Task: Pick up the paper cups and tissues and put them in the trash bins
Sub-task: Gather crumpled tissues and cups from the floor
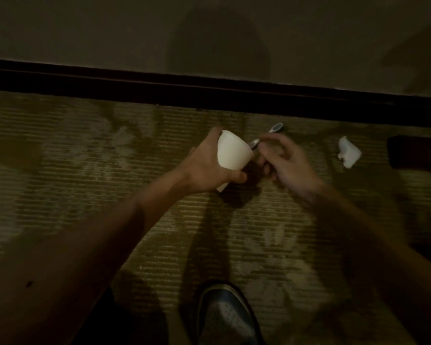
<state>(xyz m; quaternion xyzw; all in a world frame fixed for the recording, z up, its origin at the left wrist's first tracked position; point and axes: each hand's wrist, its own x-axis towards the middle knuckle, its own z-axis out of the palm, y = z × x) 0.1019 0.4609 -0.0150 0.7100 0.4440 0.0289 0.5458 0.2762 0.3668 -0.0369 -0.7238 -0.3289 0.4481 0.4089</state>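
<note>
1. Left hand (204, 168): gripped the one paper cup (233, 153), thumb low near the base, fingers round the far side. Held it clear of the carpet (85, 195), tipped with the rim up and to the right.
2. Counted just one cup. Plain white, smooth, tapered shape.
3. One shoe (224, 314) at the bottom edge: dark trim, paler perforated toe.
4. One slim grey stick (271, 131) with a rounded darker head. Looked like a toothbrush or a spoon, couldn't tell which. Near end sat right beside the cup's rim.
5. Right hand (288, 165): pretty blurry, fingers loosely curled at the stick's near end. Honestly couldn't tell if it was pinching the stick or only touching it.
6. One tissue (348, 151): crumpled white wad, lay on the ribbed, patterned carpet, well apart from the right hand and near the dark baseboard (135, 85).
7. One dark blocky thing (416, 153) at the far right edge, too dim to make out.
</note>
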